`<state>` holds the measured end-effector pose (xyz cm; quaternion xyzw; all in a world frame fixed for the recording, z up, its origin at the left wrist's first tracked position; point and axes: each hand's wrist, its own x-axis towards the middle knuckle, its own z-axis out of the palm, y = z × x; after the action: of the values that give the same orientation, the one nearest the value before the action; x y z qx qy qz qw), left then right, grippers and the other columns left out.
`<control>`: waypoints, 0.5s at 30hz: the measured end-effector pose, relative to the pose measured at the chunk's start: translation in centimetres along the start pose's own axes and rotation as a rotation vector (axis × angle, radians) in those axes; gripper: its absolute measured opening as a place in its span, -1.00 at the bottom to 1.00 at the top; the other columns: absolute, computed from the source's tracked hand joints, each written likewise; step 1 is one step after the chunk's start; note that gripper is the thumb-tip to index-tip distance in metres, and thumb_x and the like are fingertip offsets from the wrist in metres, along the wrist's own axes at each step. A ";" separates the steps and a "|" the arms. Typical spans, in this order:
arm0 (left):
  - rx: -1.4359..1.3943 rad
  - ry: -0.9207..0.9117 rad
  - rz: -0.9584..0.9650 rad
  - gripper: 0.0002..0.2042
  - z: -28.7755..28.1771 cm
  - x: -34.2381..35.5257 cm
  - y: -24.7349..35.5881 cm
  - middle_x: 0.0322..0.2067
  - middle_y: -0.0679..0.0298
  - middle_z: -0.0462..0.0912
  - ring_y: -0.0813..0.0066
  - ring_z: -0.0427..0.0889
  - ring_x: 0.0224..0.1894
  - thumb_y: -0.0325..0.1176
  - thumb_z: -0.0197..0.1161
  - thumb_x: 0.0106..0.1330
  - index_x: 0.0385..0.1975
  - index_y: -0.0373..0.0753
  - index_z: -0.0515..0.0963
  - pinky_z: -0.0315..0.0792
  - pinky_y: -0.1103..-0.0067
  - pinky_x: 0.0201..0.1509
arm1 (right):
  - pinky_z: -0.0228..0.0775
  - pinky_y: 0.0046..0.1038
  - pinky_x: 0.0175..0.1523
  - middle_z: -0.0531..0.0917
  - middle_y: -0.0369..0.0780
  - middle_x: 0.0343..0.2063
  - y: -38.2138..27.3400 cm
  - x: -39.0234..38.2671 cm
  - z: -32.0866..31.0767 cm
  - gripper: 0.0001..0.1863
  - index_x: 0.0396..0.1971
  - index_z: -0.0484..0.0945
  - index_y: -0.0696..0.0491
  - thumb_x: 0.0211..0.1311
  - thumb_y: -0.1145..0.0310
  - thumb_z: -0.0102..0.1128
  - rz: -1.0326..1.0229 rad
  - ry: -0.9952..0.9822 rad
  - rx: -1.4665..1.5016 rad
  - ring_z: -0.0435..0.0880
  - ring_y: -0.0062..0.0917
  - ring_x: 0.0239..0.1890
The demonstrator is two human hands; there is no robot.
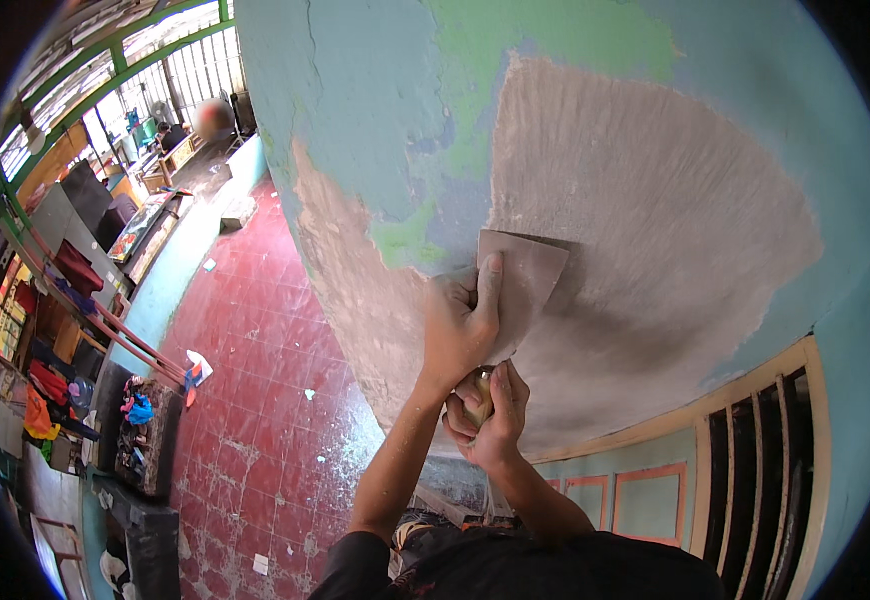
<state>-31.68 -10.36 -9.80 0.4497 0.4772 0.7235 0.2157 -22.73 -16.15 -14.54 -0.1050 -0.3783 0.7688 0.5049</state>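
Snugly, right fingers (458,420) wrap handle (478,406); left fingers (453,290) (thumb (492,285) straight) grip blade (530,275).

Black shirt (595,575), sleeves (357,562) seemingly short; forearms (395,470) bare, dust-specked.

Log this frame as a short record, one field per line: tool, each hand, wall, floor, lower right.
Tool: broad-bladed scraper
Left hand: thumb on the scraper's blade
Right hand: gripping the scraper's handle
Wall: blue-green and green paint, bare greyish patches
Floor: red tiles, pale bits scattered
Lower right: barred wooden frame
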 end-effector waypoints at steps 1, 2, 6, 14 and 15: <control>-0.013 -0.014 0.023 -0.51 -0.1 0.4 0.6 -0.84 0.38 0.16 0.73 0.11 -0.68 -0.25 0.13 0.42 -0.77 -0.41 0.32 -0.01 0.52 -0.67 | -0.01 -0.61 -0.77 0.32 -0.32 -0.58 0.1 0.3 0.0 -0.68 -0.21 0.28 0.10 0.51 0.11 -0.21 -0.011 -0.018 0.018 0.16 -0.72 -0.83; -0.027 -0.028 0.046 -0.51 -0.1 0.9 1.3 -0.84 0.38 0.15 0.73 0.10 -0.68 -0.25 0.13 0.42 -0.77 -0.41 0.32 -0.02 0.51 -0.67 | -0.01 -0.60 -0.77 0.32 -0.32 -0.57 0.1 0.6 0.0 -0.68 -0.20 0.28 0.10 0.51 0.11 -0.21 -0.022 -0.037 0.035 0.16 -0.72 -0.83; 0.018 -0.034 -0.011 -0.49 -0.2 1.4 2.0 -0.84 0.40 0.14 0.73 0.08 -0.68 -0.25 0.14 0.42 -0.79 -0.41 0.30 -0.04 0.52 -0.67 | -0.02 -0.60 -0.77 0.32 -0.31 -0.57 -0.1 1.1 0.5 -0.68 -0.19 0.29 0.11 0.51 0.12 -0.22 -0.012 -0.020 0.071 0.15 -0.72 -0.83; -0.037 -0.036 0.006 -0.48 0.0 1.4 2.9 -0.85 0.37 0.13 0.71 0.07 -0.69 -0.21 0.14 0.42 -0.79 -0.42 0.32 -0.04 0.50 -0.67 | -0.04 -0.64 -0.79 0.31 -0.37 -0.55 -0.8 1.3 1.0 -0.68 -0.10 0.30 -0.03 0.53 0.05 -0.34 -0.034 -0.088 -0.025 0.08 -0.71 -0.84; -0.023 -0.027 -0.008 -0.47 -0.1 1.5 3.1 -0.85 0.37 0.13 0.70 0.07 -0.69 -0.21 0.14 0.42 -0.79 -0.42 0.32 -0.04 0.50 -0.67 | -0.04 -0.64 -0.79 0.31 -0.37 -0.55 -0.8 1.1 1.0 -0.68 -0.11 0.30 -0.03 0.52 0.05 -0.34 -0.018 -0.061 -0.043 0.08 -0.71 -0.84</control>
<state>-32.21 -10.67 -6.43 0.4551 0.4676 0.7219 0.2303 -23.23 -15.57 -13.07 -0.0891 -0.4109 0.7586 0.4977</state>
